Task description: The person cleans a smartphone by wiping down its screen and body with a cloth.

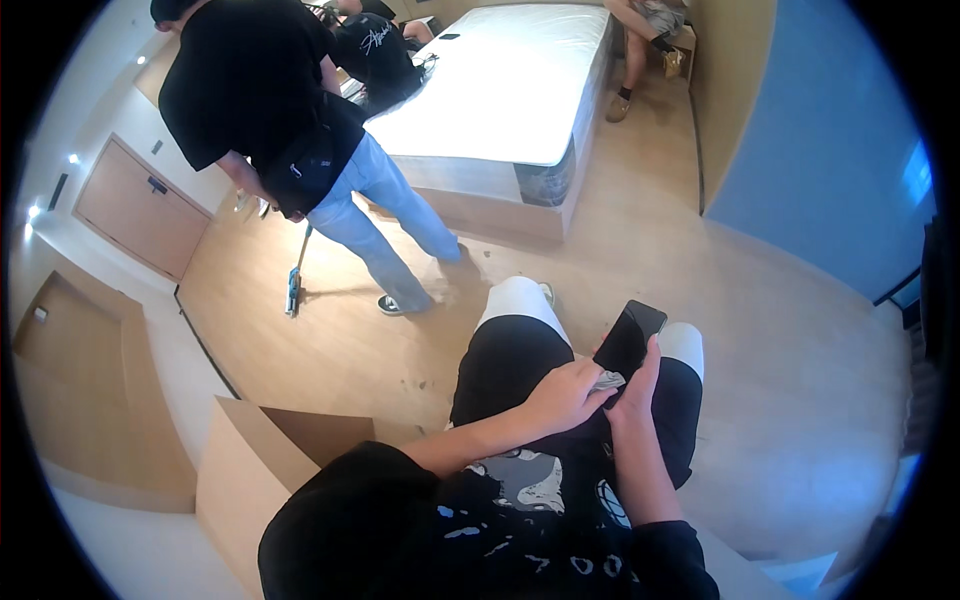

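Phone (627, 340) between right-hand fingers (648, 362)

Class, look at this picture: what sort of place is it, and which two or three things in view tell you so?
Probably a bedroom, perhaps a hotel room. A bed with a bare white mattress stands on a light wood floor, with wooden wall cabinets beside it.

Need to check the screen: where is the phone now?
In the head view, right of centre, the black phone sits in the right hand above the lap, left hand touching.
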A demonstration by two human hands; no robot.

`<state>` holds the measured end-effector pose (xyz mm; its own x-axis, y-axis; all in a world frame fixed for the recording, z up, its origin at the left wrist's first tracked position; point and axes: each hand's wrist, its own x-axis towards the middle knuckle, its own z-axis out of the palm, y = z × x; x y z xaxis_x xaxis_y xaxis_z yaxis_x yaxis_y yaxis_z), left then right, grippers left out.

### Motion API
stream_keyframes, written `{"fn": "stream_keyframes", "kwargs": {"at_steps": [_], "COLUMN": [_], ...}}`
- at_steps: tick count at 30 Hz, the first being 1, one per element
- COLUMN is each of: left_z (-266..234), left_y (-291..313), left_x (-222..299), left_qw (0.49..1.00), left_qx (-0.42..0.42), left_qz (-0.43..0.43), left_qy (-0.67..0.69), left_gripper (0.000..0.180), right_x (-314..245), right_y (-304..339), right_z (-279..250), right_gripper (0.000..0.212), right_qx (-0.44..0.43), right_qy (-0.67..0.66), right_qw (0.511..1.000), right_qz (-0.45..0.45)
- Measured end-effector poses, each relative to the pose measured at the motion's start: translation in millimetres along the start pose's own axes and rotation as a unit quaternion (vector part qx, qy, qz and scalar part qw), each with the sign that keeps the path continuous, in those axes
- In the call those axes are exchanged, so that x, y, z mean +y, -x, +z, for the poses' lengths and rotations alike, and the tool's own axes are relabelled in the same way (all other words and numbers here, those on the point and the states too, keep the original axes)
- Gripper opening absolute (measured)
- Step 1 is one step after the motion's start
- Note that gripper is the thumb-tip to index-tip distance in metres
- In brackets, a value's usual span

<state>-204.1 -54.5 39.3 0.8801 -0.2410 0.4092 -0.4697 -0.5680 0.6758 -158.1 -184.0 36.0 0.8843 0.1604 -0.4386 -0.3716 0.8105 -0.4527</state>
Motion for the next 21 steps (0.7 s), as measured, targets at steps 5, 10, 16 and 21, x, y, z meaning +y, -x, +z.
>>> {"fn": "stream_keyframes", "kwargs": {"at_steps": [5,10,16,21], "left_z": [0.1,-2.5,-3.3,1.5], "left_y": [1.1,-1.8,-5.4,-6.9], "left_x": [0.3,-1.9,10.7,22.2], "left_qw": [0.999,0.997,0.997,0.998], "left_qx": [-0.006,0.007,-0.015,-0.051], "left_qz": [-0.012,-0.049,-0.072,-0.008], "left_qy": [-0.042,-0.057,-0.011,-0.018], "left_gripper": [0.025,0.025,0.025,0.026], "right_x": [-1.3,-0.6,-2.6,-3.1], "right_y": [3.2,4.6,8.0,0.9], "right_z": [-3.6,0.8,5.5,-6.6], "right_gripper": [0.055,0.054,0.053,0.056], "right_qx": [-0.014,0.021,-0.023,-0.083], "right_qy": [0.009,-0.016,-0.022,-0.062], "right_qw": [1.0,0.999,0.999,0.994], "right_qz": [-0.019,-0.027,-0.036,-0.047]}}
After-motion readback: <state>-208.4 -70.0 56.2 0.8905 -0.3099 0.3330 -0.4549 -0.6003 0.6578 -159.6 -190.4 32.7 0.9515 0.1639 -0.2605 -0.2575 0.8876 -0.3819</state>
